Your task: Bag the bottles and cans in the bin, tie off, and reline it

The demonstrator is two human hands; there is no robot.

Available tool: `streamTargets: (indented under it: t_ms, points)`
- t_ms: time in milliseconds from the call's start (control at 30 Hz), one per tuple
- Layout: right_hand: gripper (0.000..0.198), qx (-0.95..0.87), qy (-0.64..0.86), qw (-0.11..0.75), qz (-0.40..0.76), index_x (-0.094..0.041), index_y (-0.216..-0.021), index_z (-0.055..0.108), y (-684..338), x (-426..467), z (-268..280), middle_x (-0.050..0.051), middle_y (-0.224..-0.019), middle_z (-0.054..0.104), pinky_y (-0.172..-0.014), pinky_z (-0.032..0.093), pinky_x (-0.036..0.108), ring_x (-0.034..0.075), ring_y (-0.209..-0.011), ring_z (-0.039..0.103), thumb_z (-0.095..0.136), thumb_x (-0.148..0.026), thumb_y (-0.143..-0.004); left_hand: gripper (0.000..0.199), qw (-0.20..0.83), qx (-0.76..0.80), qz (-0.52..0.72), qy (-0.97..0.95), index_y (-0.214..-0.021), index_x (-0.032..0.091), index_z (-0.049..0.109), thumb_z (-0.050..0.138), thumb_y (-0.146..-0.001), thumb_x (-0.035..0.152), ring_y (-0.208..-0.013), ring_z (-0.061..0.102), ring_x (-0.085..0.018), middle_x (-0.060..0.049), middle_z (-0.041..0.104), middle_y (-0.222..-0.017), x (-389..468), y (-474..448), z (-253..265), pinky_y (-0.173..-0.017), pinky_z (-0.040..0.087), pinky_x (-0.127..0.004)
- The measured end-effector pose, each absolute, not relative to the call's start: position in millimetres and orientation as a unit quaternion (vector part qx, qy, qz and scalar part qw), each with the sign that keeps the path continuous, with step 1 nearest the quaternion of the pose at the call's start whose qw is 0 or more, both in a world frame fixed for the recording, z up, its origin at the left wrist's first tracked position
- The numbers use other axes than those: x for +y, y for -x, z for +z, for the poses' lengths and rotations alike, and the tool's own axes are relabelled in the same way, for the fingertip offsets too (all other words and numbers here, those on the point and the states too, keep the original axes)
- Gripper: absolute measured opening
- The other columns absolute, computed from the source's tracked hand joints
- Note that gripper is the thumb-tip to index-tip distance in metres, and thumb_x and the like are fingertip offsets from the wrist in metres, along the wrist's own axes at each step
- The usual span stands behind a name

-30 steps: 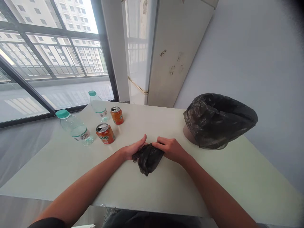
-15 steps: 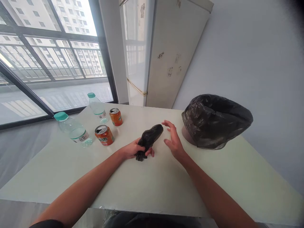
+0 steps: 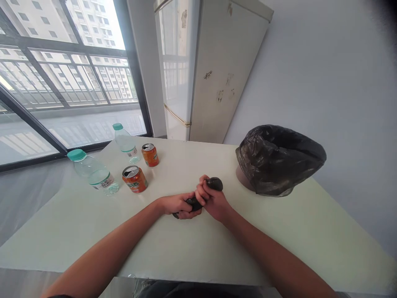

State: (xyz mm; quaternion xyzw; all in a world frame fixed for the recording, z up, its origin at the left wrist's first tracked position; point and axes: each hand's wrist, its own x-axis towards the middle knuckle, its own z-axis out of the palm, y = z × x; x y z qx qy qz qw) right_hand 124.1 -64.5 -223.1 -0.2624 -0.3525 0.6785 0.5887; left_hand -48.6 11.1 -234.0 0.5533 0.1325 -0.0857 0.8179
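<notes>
A bunched, elongated black plastic bag (image 3: 214, 183) is held in both hands above the middle of the table. My left hand (image 3: 180, 205) is wrapped round its lower part, and a bit of the bag pokes out below the fingers. My right hand (image 3: 214, 199) grips the upper part, its fingers curled round it so that the rounded end sticks out at the top. The two hands are touching or very close together. Much of the bag is hidden behind the fingers. To the right stands a bin (image 3: 245, 179) with a black bin liner (image 3: 279, 161) folded over its rim.
Two orange drink cans (image 3: 134, 179), opened at the top, stand left on the white table (image 3: 186, 248). Beside them are two clear plastic bottles (image 3: 96, 174) with green caps. Behind the table stands a refrigerator (image 3: 223, 74), with a window (image 3: 68, 74) at the left.
My right hand, open and apart before, has come left and closed round the upper part of the black plastic bag. The bag has tipped lower, with my left hand still holding it.
</notes>
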Motion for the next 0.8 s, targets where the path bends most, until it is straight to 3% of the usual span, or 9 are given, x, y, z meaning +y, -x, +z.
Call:
streamTargets:
  t_ms: [67, 133, 233, 333, 467, 633, 700, 800]
  points:
    - [0.042, -0.297, 0.267, 0.622, 0.673, -0.024, -0.085, 0.046, -130.1, -59.1, -224.0, -0.012, -0.059, 0.027, -0.053, 0.039, 0.023, 0.007, -0.047, 0.023, 0.078, -0.051, -0.092, 0.012, 0.831, 0.127, -0.091, -0.533, -0.083, 0.017, 0.054, 0.061, -0.074, 0.021, -0.048, 0.02, -0.007, 0.006, 0.033, -0.062, 12.0, 48.0, -234.7, -0.043, 0.012, -0.023]
    - [0.056, -0.256, 0.284, 0.642, 0.665, -0.022, -0.075, 0.037, -135.9, -55.0, -222.9, -0.011, -0.058, 0.022, -0.045, 0.025, 0.021, 0.007, -0.048, 0.013, 0.082, -0.053, -0.088, 0.019, 0.841, 0.129, -0.088, -0.518, -0.083, 0.018, 0.051, 0.066, -0.084, 0.03, -0.049, 0.016, -0.006, 0.008, 0.026, -0.062, 11.6, 46.5, -237.4, -0.045, 0.008, -0.024]
    - [0.069, -0.233, 0.324, 0.64, 0.656, -0.022, -0.069, 0.026, -140.0, -52.2, -219.4, -0.011, -0.057, 0.015, -0.043, 0.019, 0.023, 0.007, -0.048, 0.008, 0.081, -0.061, -0.085, 0.042, 0.838, 0.131, -0.057, -0.527, -0.082, 0.019, 0.046, 0.066, -0.095, 0.055, -0.05, 0.016, -0.006, 0.009, 0.023, -0.064, 8.9, 43.6, -241.0, -0.047, 0.008, -0.025]
    - [0.07, -0.27, 0.399, 0.641, 0.598, -0.023, -0.067, 0.022, -137.1, -52.9, -220.9, -0.01, -0.057, 0.013, -0.044, 0.017, 0.025, 0.008, -0.049, 0.009, 0.07, -0.069, -0.09, 0.047, 0.829, 0.131, -0.043, -0.542, -0.079, 0.02, 0.043, 0.065, -0.095, 0.058, -0.051, 0.019, -0.007, 0.007, 0.027, -0.066, 6.5, 40.3, -240.7, -0.047, 0.009, -0.025]
    - [0.058, -0.496, 0.515, 0.601, 0.356, -0.023, -0.064, 0.028, -130.0, -58.2, -230.0, -0.005, -0.059, 0.025, -0.051, 0.025, 0.029, 0.011, -0.054, 0.024, 0.058, -0.058, -0.1, 0.04, 0.845, 0.152, -0.036, -0.512, -0.078, 0.02, 0.043, 0.068, -0.092, 0.048, -0.054, 0.018, -0.007, 0.006, 0.026, -0.069, 7.7, 37.3, -240.7, -0.047, 0.009, -0.024]
    - [0.02, -0.726, 0.499, 0.445, 0.158, -0.024, -0.085, 0.045, -125.0, -66.5, -228.0, 0.002, -0.088, 0.048, -0.062, 0.039, 0.031, 0.017, -0.073, 0.044, 0.063, -0.031, -0.087, 0.054, 0.877, 0.158, 0.001, -0.453, -0.065, 0.02, 0.038, 0.055, -0.089, 0.065, -0.052, 0.022, -0.009, 0.004, 0.03, -0.06, 13.1, 39.1, -249.7, -0.047, 0.014, -0.024]
    - [0.022, -0.773, 0.496, 0.384, 0.1, -0.023, -0.098, 0.047, -123.5, -67.9, -225.5, 0.006, -0.099, 0.052, -0.067, 0.046, 0.034, 0.021, -0.083, 0.049, 0.065, -0.03, -0.086, 0.058, 0.878, 0.174, 0.064, -0.442, -0.067, 0.019, 0.045, 0.054, -0.09, 0.072, -0.052, 0.03, -0.011, 0.002, 0.038, -0.057, 13.4, 40.4, -252.5, -0.048, 0.023, -0.024]
    - [0.036, -0.829, 0.455, 0.323, 0.044, -0.018, -0.117, 0.049, -122.5, -67.4, -226.8, 0.015, -0.114, 0.056, -0.087, 0.053, 0.045, 0.03, -0.102, 0.051, 0.068, -0.032, -0.09, 0.064, 0.865, 0.186, 0.136, -0.446, -0.083, 0.016, 0.059, 0.059, -0.088, 0.08, -0.065, 0.05, -0.015, -0.002, 0.055, -0.07, 11.9, 41.8, -254.7, -0.06, 0.041, -0.027]
